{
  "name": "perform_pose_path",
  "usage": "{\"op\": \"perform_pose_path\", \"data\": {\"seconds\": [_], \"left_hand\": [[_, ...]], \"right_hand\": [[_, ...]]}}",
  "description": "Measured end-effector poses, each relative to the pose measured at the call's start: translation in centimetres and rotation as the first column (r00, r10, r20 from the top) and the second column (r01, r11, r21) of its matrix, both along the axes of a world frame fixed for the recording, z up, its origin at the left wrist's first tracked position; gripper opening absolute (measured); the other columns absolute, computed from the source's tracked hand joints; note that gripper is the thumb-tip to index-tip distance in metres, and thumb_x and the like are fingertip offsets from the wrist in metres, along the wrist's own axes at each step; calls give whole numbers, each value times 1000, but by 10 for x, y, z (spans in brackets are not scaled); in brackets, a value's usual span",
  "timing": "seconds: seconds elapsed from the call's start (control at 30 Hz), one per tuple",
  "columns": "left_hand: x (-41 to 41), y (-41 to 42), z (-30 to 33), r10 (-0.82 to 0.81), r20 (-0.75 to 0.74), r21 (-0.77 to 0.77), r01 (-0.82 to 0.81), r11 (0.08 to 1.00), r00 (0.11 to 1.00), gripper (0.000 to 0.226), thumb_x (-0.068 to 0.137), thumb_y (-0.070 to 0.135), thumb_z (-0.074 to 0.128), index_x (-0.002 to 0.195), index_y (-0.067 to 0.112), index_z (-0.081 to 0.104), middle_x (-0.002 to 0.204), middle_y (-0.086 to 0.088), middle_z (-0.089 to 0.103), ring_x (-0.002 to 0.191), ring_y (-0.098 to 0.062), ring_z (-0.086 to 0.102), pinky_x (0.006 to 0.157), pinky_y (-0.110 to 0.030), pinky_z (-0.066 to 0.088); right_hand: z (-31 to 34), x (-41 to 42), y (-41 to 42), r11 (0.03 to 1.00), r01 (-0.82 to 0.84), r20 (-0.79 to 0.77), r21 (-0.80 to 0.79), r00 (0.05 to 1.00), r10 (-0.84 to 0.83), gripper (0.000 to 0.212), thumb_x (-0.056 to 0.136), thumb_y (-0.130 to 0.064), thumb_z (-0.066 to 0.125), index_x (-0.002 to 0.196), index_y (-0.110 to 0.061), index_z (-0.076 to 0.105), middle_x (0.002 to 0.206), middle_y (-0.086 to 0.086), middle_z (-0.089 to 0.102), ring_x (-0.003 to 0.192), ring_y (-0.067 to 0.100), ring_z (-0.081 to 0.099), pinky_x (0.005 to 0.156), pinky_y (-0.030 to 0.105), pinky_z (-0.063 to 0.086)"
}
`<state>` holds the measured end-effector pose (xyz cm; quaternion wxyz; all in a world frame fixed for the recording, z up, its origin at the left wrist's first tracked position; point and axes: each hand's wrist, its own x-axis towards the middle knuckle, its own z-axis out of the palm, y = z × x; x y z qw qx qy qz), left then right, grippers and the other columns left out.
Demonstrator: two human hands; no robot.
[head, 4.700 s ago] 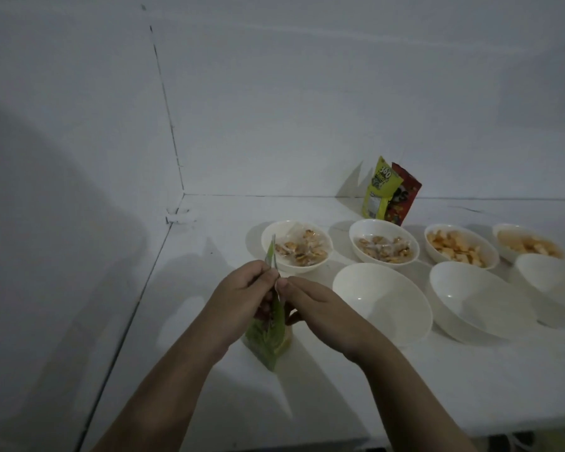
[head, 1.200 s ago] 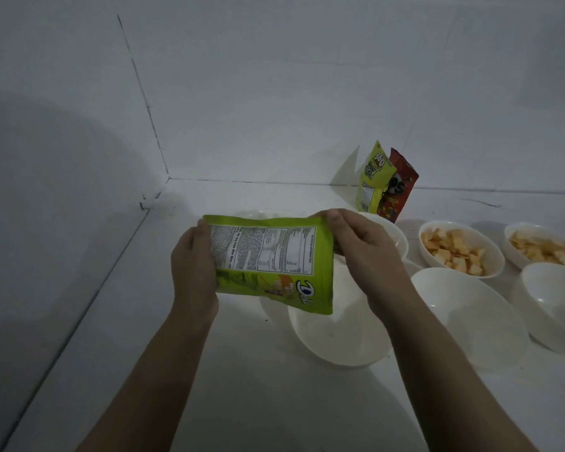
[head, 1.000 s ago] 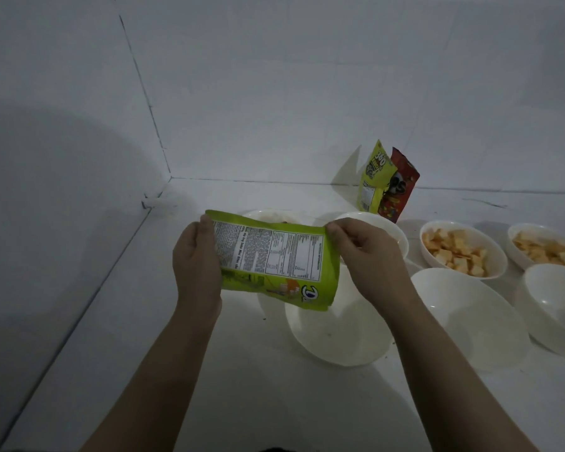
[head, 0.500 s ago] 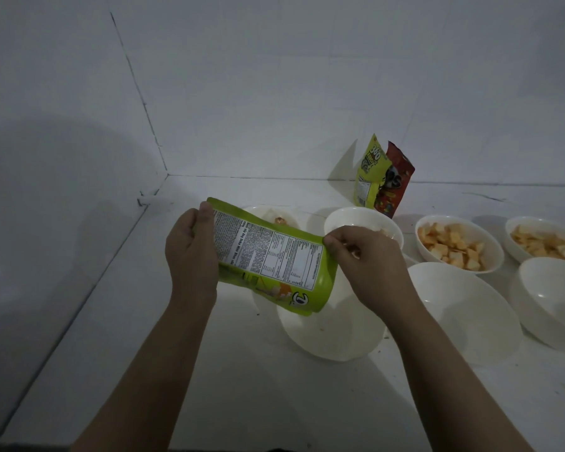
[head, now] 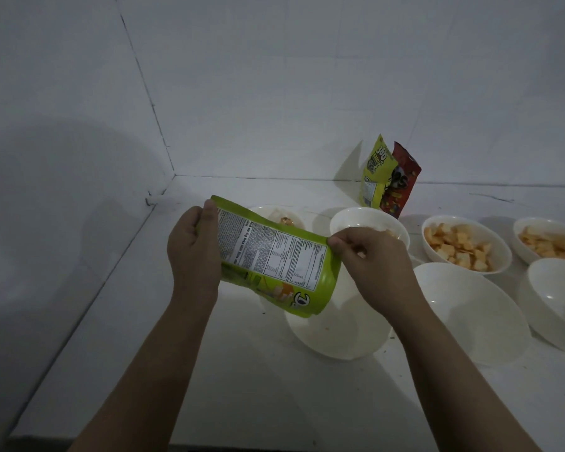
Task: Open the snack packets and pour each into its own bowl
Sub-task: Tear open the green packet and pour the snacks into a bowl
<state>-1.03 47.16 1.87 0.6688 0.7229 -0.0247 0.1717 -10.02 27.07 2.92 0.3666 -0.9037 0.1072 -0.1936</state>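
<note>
A green snack packet [head: 271, 259] with a white nutrition label hangs in the air, tilted down to the right. My left hand [head: 193, 252] grips its upper left end. My right hand [head: 369, 259] pinches its right edge. Its lower right corner hangs over an empty white bowl [head: 336, 337] on the white counter. No snack shows in that bowl.
Two empty white bowls [head: 470, 314] [head: 555, 298] stand to the right. Behind are bowls with snacks [head: 467, 246] [head: 548, 239] [head: 366, 220] [head: 281, 216]. A yellow-green packet [head: 375, 174] and a red packet [head: 402, 187] lean on the back wall. A wall closes the left side.
The packet went from level to tilted, its right end dropping toward the empty bowl. Both hands kept hold of it.
</note>
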Motion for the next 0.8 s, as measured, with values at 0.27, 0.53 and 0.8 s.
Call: {"op": "perform_pose_path", "data": {"seconds": [0.27, 0.53, 0.8], "left_hand": [[-1, 0, 4, -12, 44, 37, 10, 999, 999, 46, 101, 38, 45, 75, 0, 49, 70, -7, 49, 64, -18, 46, 58, -30, 37], [-5, -2, 7, -13, 42, 51, 11, 999, 999, 43, 101, 37, 46, 69, 9, 47, 65, -1, 46, 62, -14, 44, 57, -28, 35], [-6, -1, 10, -25, 59, 55, 22, 998, 998, 48, 101, 38, 46, 75, -3, 47, 69, -7, 46, 63, -15, 43, 58, -29, 35]], "right_hand": [[-3, -4, 1, 999, 21, 64, -41, 998, -19, 15, 93, -24, 64, 91, -17, 77, 86, -4, 63, 77, 5, 54, 67, 14, 36], [-3, -7, 3, 998, 46, 107, -50, 993, -40, 13, 93, -20, 64, 89, -16, 76, 85, -2, 63, 78, 8, 55, 67, 18, 39], [-5, -8, 6, 998, 55, 144, -30, 988, -50, 12, 94, -19, 63, 86, -18, 72, 84, -9, 57, 78, 0, 53, 67, 9, 36]]}}
